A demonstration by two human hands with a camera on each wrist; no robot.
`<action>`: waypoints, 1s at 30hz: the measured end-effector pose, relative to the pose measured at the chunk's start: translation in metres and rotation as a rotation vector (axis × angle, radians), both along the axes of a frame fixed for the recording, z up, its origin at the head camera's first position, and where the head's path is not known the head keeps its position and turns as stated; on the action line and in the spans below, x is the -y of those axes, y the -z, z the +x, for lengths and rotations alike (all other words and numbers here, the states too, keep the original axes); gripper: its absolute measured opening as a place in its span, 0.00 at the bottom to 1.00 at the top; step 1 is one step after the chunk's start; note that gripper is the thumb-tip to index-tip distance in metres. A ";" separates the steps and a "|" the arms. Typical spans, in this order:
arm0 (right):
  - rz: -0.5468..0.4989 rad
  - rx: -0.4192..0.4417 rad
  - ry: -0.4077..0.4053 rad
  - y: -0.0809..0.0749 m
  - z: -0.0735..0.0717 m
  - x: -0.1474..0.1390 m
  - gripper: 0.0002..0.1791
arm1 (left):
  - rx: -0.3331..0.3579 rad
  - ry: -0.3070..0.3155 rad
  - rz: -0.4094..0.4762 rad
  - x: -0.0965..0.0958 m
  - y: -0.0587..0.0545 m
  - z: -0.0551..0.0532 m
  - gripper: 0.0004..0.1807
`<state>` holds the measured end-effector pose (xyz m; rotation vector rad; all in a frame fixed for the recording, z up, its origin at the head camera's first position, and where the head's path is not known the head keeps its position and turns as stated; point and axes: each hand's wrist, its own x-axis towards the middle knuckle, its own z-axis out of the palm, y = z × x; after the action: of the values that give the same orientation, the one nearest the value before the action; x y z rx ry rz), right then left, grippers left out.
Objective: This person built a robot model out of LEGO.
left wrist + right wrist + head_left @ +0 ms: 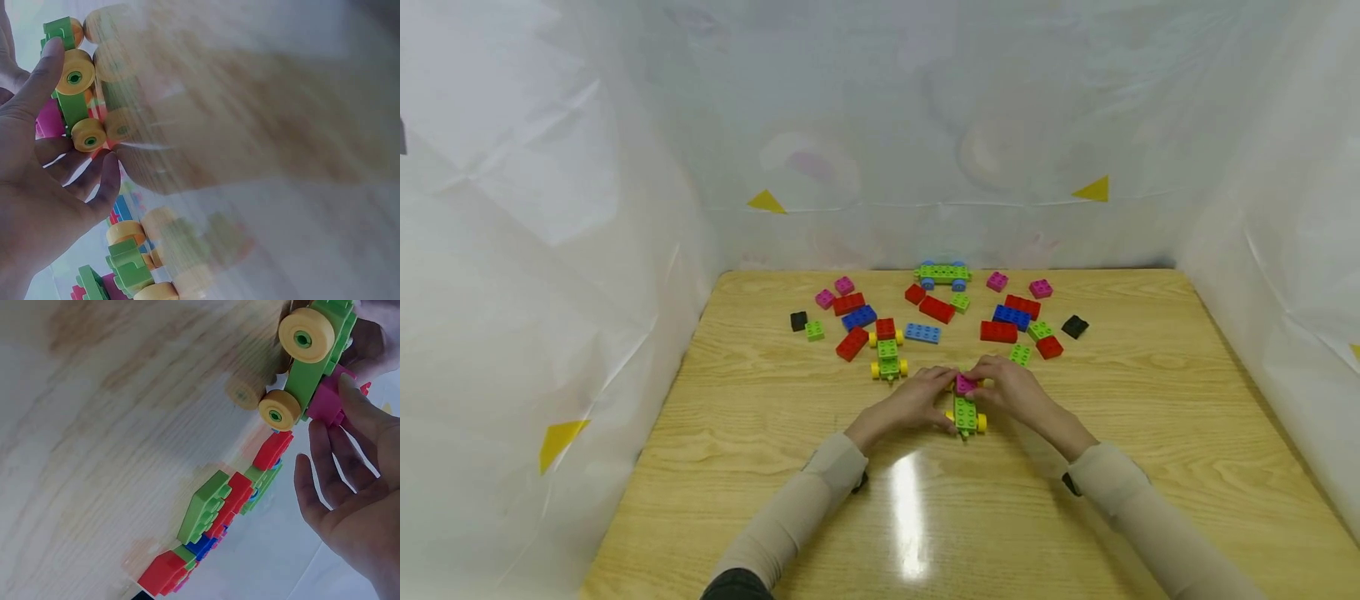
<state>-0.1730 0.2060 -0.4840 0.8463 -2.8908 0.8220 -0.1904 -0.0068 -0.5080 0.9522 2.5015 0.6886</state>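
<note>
A green toy car base (pixel 966 415) with yellow wheels stands on the table in front of the person. The left hand (pixel 913 400) grips it from the left, thumb near the closer wheel and fingers curled at the far wheel. A magenta brick (pixel 965 385) sits on the car's far end, between thumb and fingers of the right hand (pixel 1018 392). The right wrist view shows this magenta brick (pixel 328 403) against the studded side of the car. To the left stands a second green car (pixel 888 367) with yellow wheels, carrying a red brick (pixel 886 327) at its far end.
Behind the hands lie loose bricks, among them a light blue brick (pixel 922 333), a red brick (pixel 998 332) and a black brick (pixel 1075 326). A green car base with blue wheels (pixel 943 273) stands at the table's back edge. White sheeting (pixel 880 125) encloses the table.
</note>
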 end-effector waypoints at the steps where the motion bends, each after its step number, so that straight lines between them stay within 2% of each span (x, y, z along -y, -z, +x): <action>1: 0.004 0.002 0.000 -0.001 -0.001 0.000 0.13 | 0.002 0.000 0.000 0.000 0.000 0.000 0.55; 9: 0.008 0.006 -0.002 -0.006 -0.005 0.002 0.13 | -0.011 0.005 -0.001 0.000 0.000 -0.001 0.56; 16: 0.013 0.054 -0.018 -0.007 -0.006 0.001 0.11 | 0.029 -0.006 -0.014 0.000 0.003 0.000 0.57; 21: 0.054 0.078 -0.007 -0.009 -0.006 0.003 0.11 | 0.008 0.008 -0.015 0.000 0.004 -0.001 0.57; 30: 0.111 0.056 0.012 -0.011 -0.005 0.007 0.11 | 0.013 0.007 -0.007 0.001 0.004 -0.002 0.57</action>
<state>-0.1782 0.1994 -0.4732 0.8263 -3.0125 0.7011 -0.1926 -0.0079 -0.5116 0.9507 2.4868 0.6809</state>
